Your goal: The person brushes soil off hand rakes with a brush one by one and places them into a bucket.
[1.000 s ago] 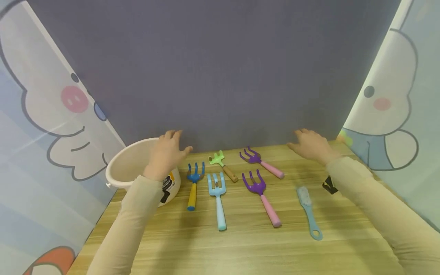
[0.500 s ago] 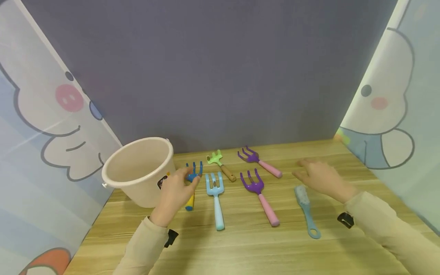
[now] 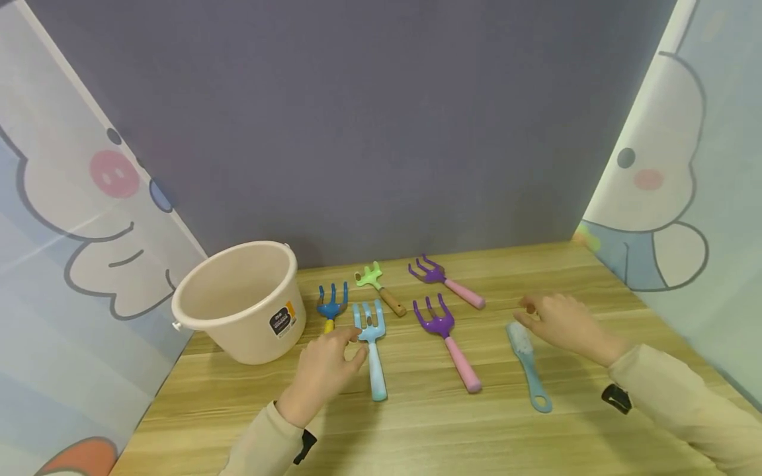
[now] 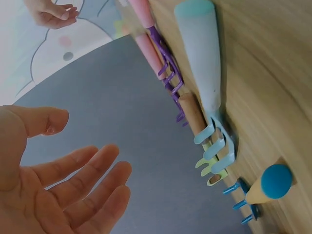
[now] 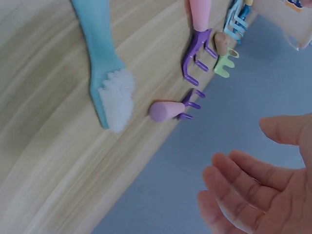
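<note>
My left hand hovers beside the light blue hand fork and holds nothing. It covers most of the yellow handle of the blue hand fork. In the left wrist view, the relaxed fingers are apart from the tools. Beyond the bristle end of a light blue brush is my right hand, also holding nothing. The right wrist view shows its fingers loosely bent, away from the white bristles.
A cream bucket stands at the left. Two purple hand forks with pink handles lie mid-table, one behind the other. Behind the light blue fork is a small green fork with a wooden handle. A grey panel closes off the back.
My left hand has moved from over the bucket toward me and to the right, beside the light blue fork. My right hand has come nearer to me, close to the brush.
</note>
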The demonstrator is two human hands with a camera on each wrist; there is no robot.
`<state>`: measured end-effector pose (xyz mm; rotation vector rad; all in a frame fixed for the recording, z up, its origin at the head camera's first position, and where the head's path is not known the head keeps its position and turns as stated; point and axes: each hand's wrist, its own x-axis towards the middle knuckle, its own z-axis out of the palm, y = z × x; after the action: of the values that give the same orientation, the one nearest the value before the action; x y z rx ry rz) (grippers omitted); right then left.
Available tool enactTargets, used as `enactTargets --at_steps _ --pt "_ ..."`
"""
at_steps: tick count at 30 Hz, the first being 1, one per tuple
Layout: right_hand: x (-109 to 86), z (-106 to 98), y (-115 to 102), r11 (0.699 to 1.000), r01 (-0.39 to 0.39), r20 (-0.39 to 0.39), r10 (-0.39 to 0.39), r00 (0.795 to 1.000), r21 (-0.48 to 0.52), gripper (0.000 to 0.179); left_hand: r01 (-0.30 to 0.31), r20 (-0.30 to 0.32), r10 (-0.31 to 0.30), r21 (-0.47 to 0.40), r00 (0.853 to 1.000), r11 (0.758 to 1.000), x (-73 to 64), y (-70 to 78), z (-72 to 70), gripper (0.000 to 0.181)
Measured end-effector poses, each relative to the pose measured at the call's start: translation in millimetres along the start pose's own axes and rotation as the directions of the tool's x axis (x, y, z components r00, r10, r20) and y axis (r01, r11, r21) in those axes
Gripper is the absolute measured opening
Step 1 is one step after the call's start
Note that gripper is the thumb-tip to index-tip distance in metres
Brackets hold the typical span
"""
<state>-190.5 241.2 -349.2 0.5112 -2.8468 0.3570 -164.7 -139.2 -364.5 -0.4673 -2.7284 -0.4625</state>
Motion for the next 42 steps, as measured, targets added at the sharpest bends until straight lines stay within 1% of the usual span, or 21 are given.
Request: enactTargets --at_steps 2,6,12,16,17,18,20,23,25,26,29,31,33,35,37,42 --pt "-1.7 0.0 0.8 1.0 -0.007 0.03 0.007 1.0 0.007 0.026 -0.011 0.008 0.011 0.002 1.0 1.0 -1.2 0.2 2.0 0.025" --pt "-5.6 0.6 4.7 0.999 -0.032 0.129 0.029 0.991 0.021 0.029 -0.014 0.025 0.013 0.012 1.0 1.0 -3.1 -0.5 4.6 0.027" --pt "-11.4 8.9 14.1 0.997 -0.065 0.269 0.05 0.962 0.046 0.03 -0.002 0.03 0.001 0.03 1.0 1.0 -6.7 -5.2 7.9 0.027" --pt "-16.3 18.8 19.9 0.995 -0.094 0.352 0.075 0.933 0.037 0.032 0.0 0.035 -0.001 0.028 0.999 1.0 -9.1 -7.5 9.0 0.028" --pt "-17.8 22.0 20.8 0.994 -0.108 0.363 0.088 0.928 0.034 0.033 -0.003 0.036 0.002 0.028 0.999 1.0 -9.6 -7.8 8.9 0.028" --pt "-19.2 24.8 21.6 0.99 -0.133 0.386 0.104 0.916 0.048 0.035 -0.004 0.035 0.003 0.027 0.999 1.0 -9.9 -7.7 9.2 0.029" --pt "-22.1 30.9 22.9 0.976 -0.197 0.436 0.139 0.889 0.092 0.04 -0.006 0.033 0.005 0.026 0.999 1.0 -10.7 -8.0 9.8 0.028" --pt "-25.9 37.4 21.9 0.951 -0.273 0.471 0.175 0.864 0.147 0.047 -0.007 0.029 0.006 0.033 1.0 0.999 -11.8 -8.7 11.3 0.028" --pt "-28.6 40.7 19.5 0.932 -0.315 0.491 0.193 0.85 0.18 0.042 -0.01 0.027 0.009 0.033 1.0 0.999 -12.7 -9.3 12.5 0.028" --pt "-30.1 41.9 18.4 0.928 -0.321 0.491 0.195 0.849 0.187 0.04 -0.013 0.025 0.012 0.033 1.0 0.999 -13.1 -9.7 13.3 0.028" --pt "-34.0 46.8 14.2 0.905 -0.367 0.494 0.223 0.84 0.215 0.028 -0.022 0.019 0.021 0.032 1.0 0.999 -14.4 -10.6 15.5 0.029" --pt "-35.6 50.8 11.9 0.896 -0.386 0.484 0.245 0.84 0.217 0.026 -0.026 0.013 0.026 0.031 1.0 0.999 -15.1 -11.1 16.9 0.028" --pt "-36.3 54.5 10.2 0.898 -0.386 0.461 0.256 0.85 0.213 0.028 -0.029 0.008 0.029 0.031 1.0 0.999 -15.7 -11.5 17.8 0.027" --pt "-35.9 57.8 8.6 0.896 -0.395 0.439 0.277 0.855 0.204 0.029 -0.03 0.007 0.03 0.028 1.0 0.999 -16.1 -11.7 18.4 0.027" --pt "-36.1 60.1 7.4 0.897 -0.391 0.423 0.279 0.862 0.206 0.029 -0.024 0.012 0.024 0.025 1.0 0.999 -16.5 -11.8 18.8 0.027" --pt "-34.6 61.1 5.5 0.896 -0.383 0.406 0.271 0.873 0.223 0.026 -0.005 0.027 0.005 0.023 1.0 1.0 -17.2 -11.9 19.7 0.026"
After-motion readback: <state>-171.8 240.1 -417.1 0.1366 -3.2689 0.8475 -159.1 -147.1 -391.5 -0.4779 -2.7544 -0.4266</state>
